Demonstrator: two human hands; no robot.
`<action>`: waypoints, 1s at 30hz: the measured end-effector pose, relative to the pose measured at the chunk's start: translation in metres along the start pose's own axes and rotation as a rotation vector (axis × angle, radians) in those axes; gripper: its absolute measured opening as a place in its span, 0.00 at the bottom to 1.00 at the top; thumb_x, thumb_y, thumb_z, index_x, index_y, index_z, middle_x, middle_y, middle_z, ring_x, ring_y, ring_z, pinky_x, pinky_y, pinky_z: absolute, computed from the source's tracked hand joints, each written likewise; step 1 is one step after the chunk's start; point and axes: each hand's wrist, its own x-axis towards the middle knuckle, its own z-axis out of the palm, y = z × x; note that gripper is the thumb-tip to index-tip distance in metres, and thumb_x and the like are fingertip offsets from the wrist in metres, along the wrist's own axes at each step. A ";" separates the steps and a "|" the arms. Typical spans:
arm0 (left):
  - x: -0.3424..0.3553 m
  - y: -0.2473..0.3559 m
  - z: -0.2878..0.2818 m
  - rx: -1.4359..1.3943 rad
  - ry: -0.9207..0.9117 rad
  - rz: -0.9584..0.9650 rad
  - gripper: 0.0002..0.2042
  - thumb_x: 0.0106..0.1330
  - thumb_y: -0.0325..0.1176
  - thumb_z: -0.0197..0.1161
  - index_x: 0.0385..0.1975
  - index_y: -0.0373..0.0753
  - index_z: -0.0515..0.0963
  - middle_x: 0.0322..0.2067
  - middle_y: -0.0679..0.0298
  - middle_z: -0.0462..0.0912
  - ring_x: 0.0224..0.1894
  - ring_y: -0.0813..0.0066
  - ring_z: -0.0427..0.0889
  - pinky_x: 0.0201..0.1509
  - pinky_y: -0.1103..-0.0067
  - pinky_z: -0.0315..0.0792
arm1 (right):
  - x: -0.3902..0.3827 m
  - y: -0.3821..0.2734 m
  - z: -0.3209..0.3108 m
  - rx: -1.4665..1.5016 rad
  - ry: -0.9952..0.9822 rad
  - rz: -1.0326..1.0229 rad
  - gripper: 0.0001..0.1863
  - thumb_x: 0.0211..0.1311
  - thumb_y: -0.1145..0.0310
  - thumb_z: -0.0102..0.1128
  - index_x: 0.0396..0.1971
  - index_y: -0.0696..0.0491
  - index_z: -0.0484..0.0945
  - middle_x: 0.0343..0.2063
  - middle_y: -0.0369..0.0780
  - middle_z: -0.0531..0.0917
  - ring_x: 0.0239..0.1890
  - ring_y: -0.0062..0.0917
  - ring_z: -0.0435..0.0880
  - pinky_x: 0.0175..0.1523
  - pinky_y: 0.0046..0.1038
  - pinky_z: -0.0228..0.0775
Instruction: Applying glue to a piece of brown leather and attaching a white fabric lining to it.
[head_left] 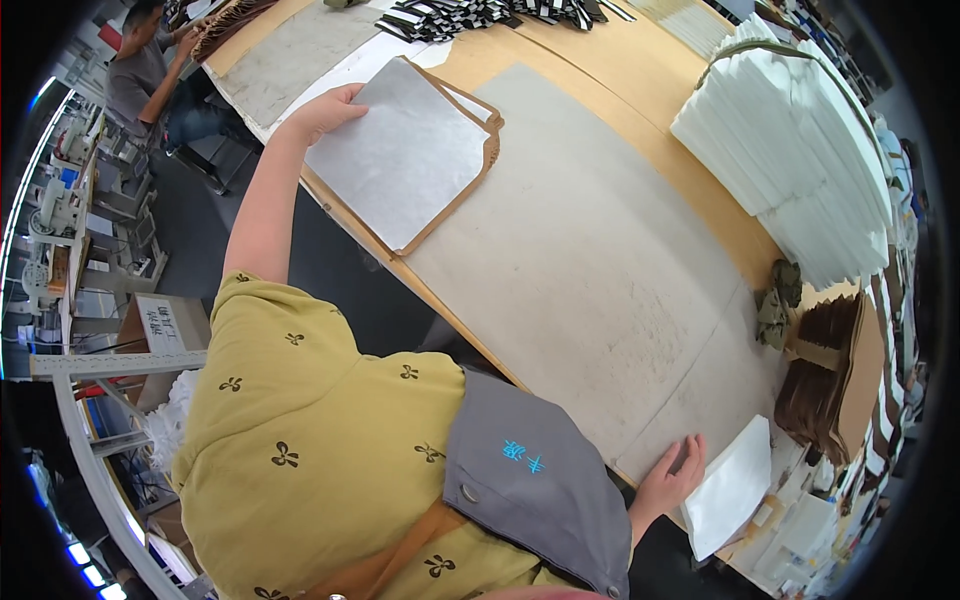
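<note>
My left hand (330, 112) is at the far left table edge, its thumb over the rim of a pale grey-white sheet (405, 150) and its fingers closed at the edge. That sheet, cut at the corners, lies over a stack of brown pieces (492, 140) whose layered edges show on the right. Down at the right, my right hand (672, 478) rests by the table's near edge, fingers stretched and holding nothing. Beside it is a stack of white sheets (732, 488). A grey board (590, 250) lies on the table between my hands.
A tall strapped stack of white sheets (790, 150) stands at the back right. Below it are a dark green cloth bundle (777, 305) and tied brown pieces (825, 380). Black-and-white strips (450, 18) lie at the far end. A seated co-worker (150, 75) handles brown material at the far left.
</note>
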 end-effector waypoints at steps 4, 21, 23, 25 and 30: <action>0.011 -0.002 0.002 -0.044 0.063 0.095 0.25 0.74 0.28 0.57 0.71 0.38 0.67 0.58 0.67 0.81 0.55 0.83 0.79 0.63 0.81 0.71 | 0.000 0.003 0.002 -0.002 -0.011 -0.006 0.14 0.71 0.70 0.60 0.52 0.59 0.80 0.58 0.45 0.81 0.60 0.42 0.77 0.65 0.39 0.66; 0.013 0.006 0.027 0.275 0.248 0.095 0.30 0.73 0.31 0.59 0.75 0.41 0.62 0.71 0.53 0.68 0.69 0.64 0.71 0.72 0.73 0.64 | -0.002 0.006 0.000 -0.014 -0.015 -0.019 0.13 0.73 0.69 0.58 0.52 0.59 0.80 0.57 0.46 0.82 0.60 0.42 0.77 0.66 0.38 0.65; 0.010 0.005 0.033 0.555 0.432 0.148 0.28 0.72 0.34 0.61 0.72 0.40 0.66 0.67 0.48 0.73 0.67 0.55 0.73 0.70 0.69 0.67 | 0.000 0.003 0.003 -0.006 -0.016 -0.007 0.13 0.73 0.69 0.58 0.51 0.59 0.80 0.57 0.47 0.82 0.60 0.42 0.77 0.66 0.38 0.65; 0.009 -0.007 0.035 0.601 0.534 0.317 0.28 0.73 0.36 0.61 0.72 0.41 0.66 0.68 0.48 0.71 0.68 0.53 0.72 0.71 0.68 0.66 | 0.001 0.001 0.002 0.011 -0.029 -0.002 0.13 0.73 0.69 0.58 0.51 0.59 0.80 0.57 0.47 0.82 0.60 0.42 0.77 0.66 0.38 0.65; -0.022 0.005 0.091 0.688 0.542 0.686 0.28 0.78 0.44 0.55 0.75 0.46 0.62 0.75 0.54 0.61 0.76 0.57 0.60 0.78 0.65 0.55 | -0.002 0.003 0.003 0.104 -0.007 0.113 0.20 0.74 0.65 0.57 0.60 0.60 0.76 0.57 0.47 0.82 0.59 0.39 0.78 0.65 0.36 0.67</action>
